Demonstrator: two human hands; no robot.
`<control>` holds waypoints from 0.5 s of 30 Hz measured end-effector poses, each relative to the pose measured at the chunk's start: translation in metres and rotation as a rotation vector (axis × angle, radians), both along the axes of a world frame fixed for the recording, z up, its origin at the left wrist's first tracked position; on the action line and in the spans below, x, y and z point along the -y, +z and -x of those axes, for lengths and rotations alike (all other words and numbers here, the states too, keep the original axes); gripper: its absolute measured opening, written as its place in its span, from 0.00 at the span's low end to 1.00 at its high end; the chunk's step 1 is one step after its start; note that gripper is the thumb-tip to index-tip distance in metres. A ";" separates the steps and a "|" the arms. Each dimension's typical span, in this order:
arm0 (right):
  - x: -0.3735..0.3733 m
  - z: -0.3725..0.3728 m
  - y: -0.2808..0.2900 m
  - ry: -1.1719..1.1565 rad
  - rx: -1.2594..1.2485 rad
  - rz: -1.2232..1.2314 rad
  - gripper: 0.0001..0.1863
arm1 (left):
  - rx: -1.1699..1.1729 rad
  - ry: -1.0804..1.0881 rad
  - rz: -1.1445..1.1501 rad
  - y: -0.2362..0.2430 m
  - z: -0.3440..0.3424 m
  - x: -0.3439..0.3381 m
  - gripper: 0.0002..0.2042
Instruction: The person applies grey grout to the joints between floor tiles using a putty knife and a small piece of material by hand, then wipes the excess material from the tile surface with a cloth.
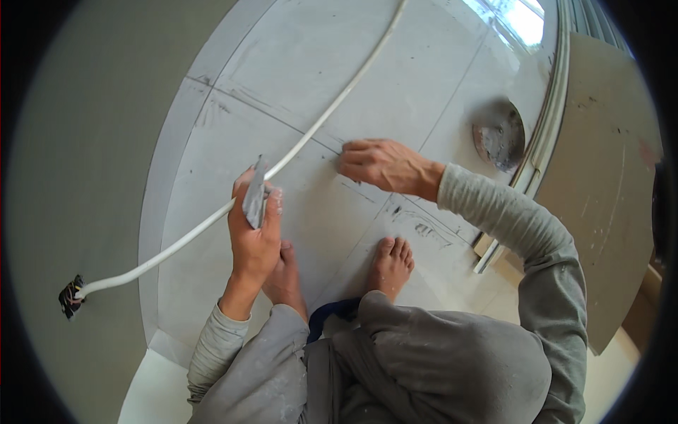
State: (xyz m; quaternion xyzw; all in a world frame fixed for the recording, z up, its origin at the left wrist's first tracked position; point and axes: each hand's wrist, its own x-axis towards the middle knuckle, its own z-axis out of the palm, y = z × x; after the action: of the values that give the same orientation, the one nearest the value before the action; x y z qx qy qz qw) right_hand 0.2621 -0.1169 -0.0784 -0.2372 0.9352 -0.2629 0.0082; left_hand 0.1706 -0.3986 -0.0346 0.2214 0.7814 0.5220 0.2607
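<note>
My left hand [251, 240] grips a flat grey metal putty knife [254, 205], its blade pointing up, right by a white cable [342, 95] that runs across the tiled floor [353, 226]. My right hand [378, 162] is low over the tiles, right of the cable, with its fingers curled; I cannot make out what, if anything, is in them. Dark grey smudges mark the tile joints around it. A round pan with grey paste [498, 138] lies beyond my right hand.
At the left, the cable leaves a wall opening with wires [70, 295] in the grey wall [85, 177]. Long pale trim strips [547, 120] and a large beige board [593, 198] lie along the right. My bare feet [392, 265] and bent knees are at the bottom.
</note>
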 end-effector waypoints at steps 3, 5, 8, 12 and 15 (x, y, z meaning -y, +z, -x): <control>-0.009 -0.045 0.013 0.031 0.210 -0.027 0.11 | 0.125 0.113 -0.005 0.002 -0.007 0.001 0.20; -0.014 -0.080 0.011 -0.011 0.159 -0.018 0.12 | 0.141 0.096 0.018 0.001 -0.010 0.003 0.20; -0.022 -0.135 0.016 -0.066 0.174 -0.021 0.14 | 0.192 0.076 0.045 0.005 -0.012 0.006 0.19; -0.031 -0.196 0.036 -0.080 0.289 -0.107 0.14 | 0.169 0.041 0.039 0.002 -0.014 0.012 0.19; -0.041 -0.231 0.043 -0.101 0.454 -0.166 0.13 | 0.212 0.044 0.100 0.002 -0.017 0.014 0.17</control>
State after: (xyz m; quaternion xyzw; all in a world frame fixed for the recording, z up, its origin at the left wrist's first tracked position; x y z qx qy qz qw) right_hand 0.4929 -0.0762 -0.0351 -0.1235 0.9384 -0.2319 0.2246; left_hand 0.1872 -0.4127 -0.0327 0.1346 0.7791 0.5085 0.3411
